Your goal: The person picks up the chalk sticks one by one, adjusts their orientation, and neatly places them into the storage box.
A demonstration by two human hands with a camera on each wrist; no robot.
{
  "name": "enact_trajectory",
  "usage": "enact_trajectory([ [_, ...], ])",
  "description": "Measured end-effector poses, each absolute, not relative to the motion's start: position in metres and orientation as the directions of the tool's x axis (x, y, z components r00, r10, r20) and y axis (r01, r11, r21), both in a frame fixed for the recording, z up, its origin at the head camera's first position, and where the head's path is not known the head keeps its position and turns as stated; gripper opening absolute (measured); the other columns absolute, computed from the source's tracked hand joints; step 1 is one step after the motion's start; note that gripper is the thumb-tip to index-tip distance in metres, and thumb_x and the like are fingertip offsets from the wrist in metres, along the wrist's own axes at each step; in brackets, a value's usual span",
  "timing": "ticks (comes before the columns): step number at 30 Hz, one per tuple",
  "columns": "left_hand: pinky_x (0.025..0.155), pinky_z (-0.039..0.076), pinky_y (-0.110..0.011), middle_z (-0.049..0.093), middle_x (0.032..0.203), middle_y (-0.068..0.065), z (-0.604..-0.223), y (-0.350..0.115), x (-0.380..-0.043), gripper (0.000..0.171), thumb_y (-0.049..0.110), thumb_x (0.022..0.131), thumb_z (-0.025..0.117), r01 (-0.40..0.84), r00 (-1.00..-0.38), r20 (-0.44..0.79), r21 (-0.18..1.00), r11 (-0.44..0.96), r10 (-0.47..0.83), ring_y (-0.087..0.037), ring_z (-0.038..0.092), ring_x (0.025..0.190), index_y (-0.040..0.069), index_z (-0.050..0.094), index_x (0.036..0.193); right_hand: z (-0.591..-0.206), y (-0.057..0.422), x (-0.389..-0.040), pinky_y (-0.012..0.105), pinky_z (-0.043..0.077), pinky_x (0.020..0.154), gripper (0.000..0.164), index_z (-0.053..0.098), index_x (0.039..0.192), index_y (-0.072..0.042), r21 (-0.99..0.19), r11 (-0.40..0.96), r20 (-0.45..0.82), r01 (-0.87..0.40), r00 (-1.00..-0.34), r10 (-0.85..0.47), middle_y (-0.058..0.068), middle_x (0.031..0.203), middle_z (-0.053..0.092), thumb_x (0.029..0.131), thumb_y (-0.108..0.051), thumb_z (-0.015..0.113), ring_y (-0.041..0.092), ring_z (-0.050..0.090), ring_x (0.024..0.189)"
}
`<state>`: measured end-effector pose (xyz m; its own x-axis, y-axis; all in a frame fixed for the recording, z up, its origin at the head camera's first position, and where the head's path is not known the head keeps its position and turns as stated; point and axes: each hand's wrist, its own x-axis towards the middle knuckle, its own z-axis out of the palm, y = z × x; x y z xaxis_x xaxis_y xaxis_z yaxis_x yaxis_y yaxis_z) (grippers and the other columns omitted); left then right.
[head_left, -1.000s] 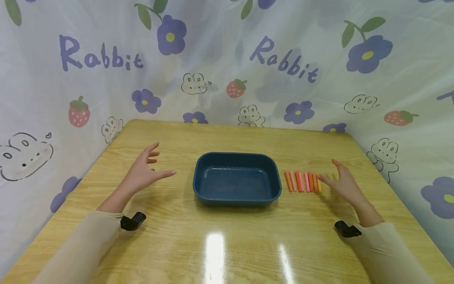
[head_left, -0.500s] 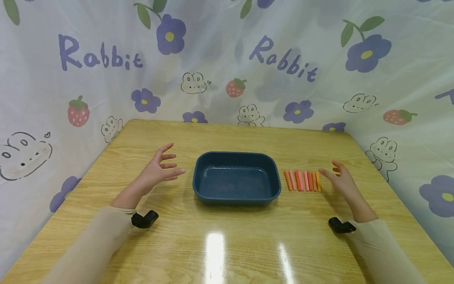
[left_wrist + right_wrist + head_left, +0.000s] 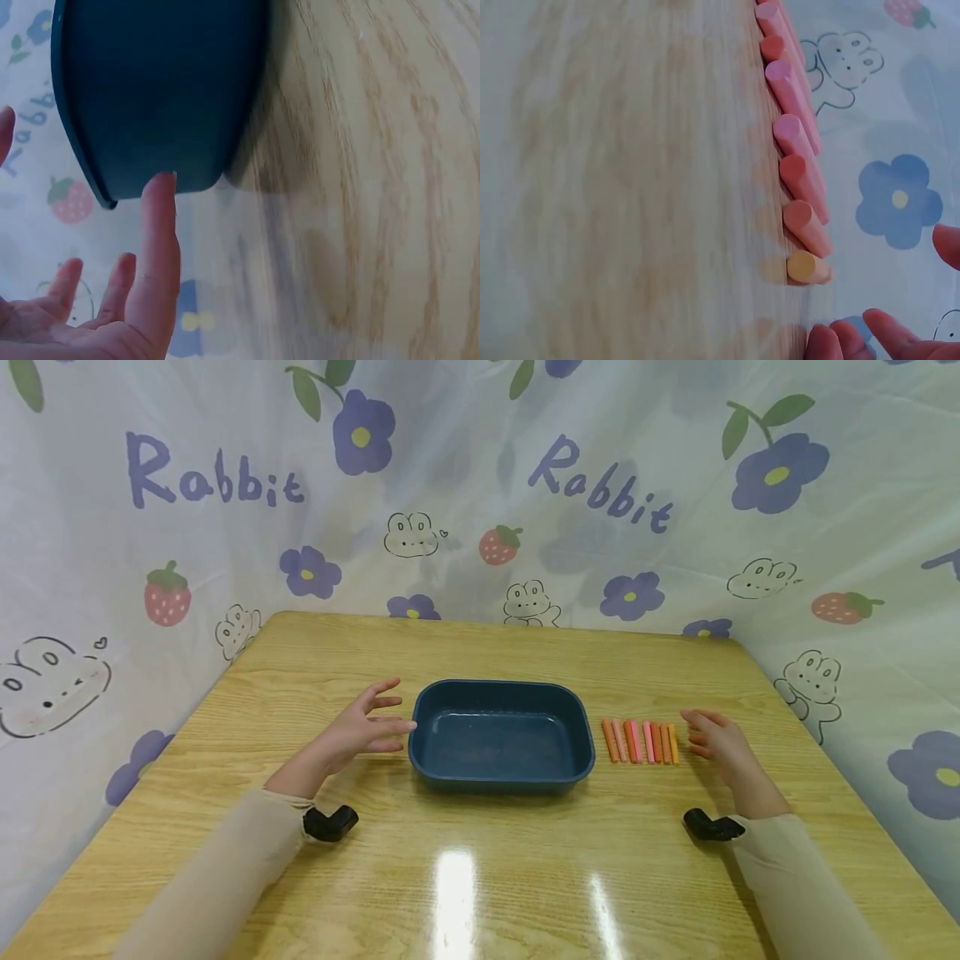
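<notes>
A dark blue rectangular basin stands in the middle of the table. My left hand is at its left end, fingers spread and thumb reaching to the rim; in the left wrist view one finger overlaps the basin's wall. To the basin's right lies a row of chalk sticks in orange, pink, red and yellow, side by side. Just beyond the yellow chalk stick at the right end of that row hovers my right hand, its fingers loosely bent and holding nothing.
The wooden table carries bright reflections near its front. Behind it and at both sides hangs a white curtain printed with flowers, rabbits and strawberries. A black wrist camera sits at each sleeve cuff.
My left hand has moved right to the basin's left end. The right hand has shifted slightly, its fingers drawing closer together beside the chalk. Basin and chalk have stayed put.
</notes>
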<state>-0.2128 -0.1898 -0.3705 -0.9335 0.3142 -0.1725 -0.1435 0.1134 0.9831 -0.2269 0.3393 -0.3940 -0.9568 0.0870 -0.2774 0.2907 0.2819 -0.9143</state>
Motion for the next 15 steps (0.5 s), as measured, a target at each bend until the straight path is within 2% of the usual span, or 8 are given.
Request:
enact_trajectory([
  [2,0.085,0.049,-0.048,0.015,0.149,-0.021,-0.3716,-0.1875,-0.2137,0.088,0.014,0.084,0.071,-0.156,-0.932,-0.185,0.981,0.114,0.313,-0.041,0.046,0.117,0.018,0.014,0.15,-0.3969,0.3399,-0.2298,0.019,0.048,0.078,0.084,0.013,0.146,0.005,-0.909,0.274,-0.298,0.315,-0.949,0.102,0.026,0.145,0.021,0.091,-0.046,0.052,0.02,0.043,0.108],
  [4,0.084,0.049,-0.049,0.016,0.149,-0.02,-0.3724,-0.1855,-0.2143,0.087,0.015,0.083,0.071,-0.171,-0.929,-0.198,0.979,0.113,0.313,-0.038,0.051,0.112,0.016,0.015,0.15,-0.3989,0.34,-0.231,0.018,0.048,0.078,0.08,0.017,0.146,0.005,-0.899,0.292,-0.309,0.326,-0.945,0.104,0.026,0.144,0.023,0.092,-0.042,0.054,0.017,0.043,0.105],
  [7,0.082,0.05,-0.05,0.017,0.148,-0.02,-0.3734,-0.1832,-0.2145,0.086,0.014,0.084,0.071,-0.188,-0.924,-0.214,0.976,0.11,0.318,-0.034,0.055,0.108,0.014,0.015,0.15,-0.3996,0.3393,-0.229,0.022,0.047,0.085,0.07,0.019,0.145,0.006,-0.878,0.366,-0.31,0.31,-0.949,0.06,0.027,0.147,0.021,0.095,-0.032,0.051,0.027,0.044,0.114],
  [11,0.081,0.05,-0.05,0.018,0.148,-0.02,-0.3756,-0.1816,-0.2145,0.085,0.012,0.084,0.07,-0.198,-0.917,-0.219,0.975,0.097,0.334,-0.034,0.056,0.107,0.012,0.015,0.149,-0.4,0.339,-0.2267,0.037,0.043,0.095,0.06,0.022,0.144,0.008,-0.842,0.475,-0.297,0.256,-0.955,-0.01,0.031,0.143,0.023,0.097,-0.018,0.048,0.036,0.042,0.119],
  [13,0.08,0.051,-0.05,0.018,0.148,-0.02,-0.3769,-0.181,-0.2146,0.084,0.011,0.084,0.07,-0.198,-0.915,-0.219,0.976,0.095,0.34,-0.035,0.056,0.107,0.011,0.016,0.149,-0.4004,0.3386,-0.2265,0.04,0.043,0.093,0.059,0.023,0.142,0.009,-0.827,0.508,-0.293,0.239,-0.956,-0.027,0.033,0.141,0.024,0.095,-0.013,0.049,0.037,0.041,0.117],
  [15,0.08,0.051,-0.049,0.02,0.147,-0.02,-0.3785,-0.1799,-0.2148,0.084,0.011,0.084,0.07,-0.197,-0.913,-0.22,0.975,0.1,0.343,-0.035,0.055,0.108,0.012,0.017,0.149,-0.4005,0.3378,-0.2267,0.037,0.044,0.087,0.058,0.025,0.141,0.011,-0.814,0.533,-0.291,0.229,-0.956,-0.034,0.033,0.138,0.025,0.094,-0.011,0.051,0.039,0.04,0.117],
])
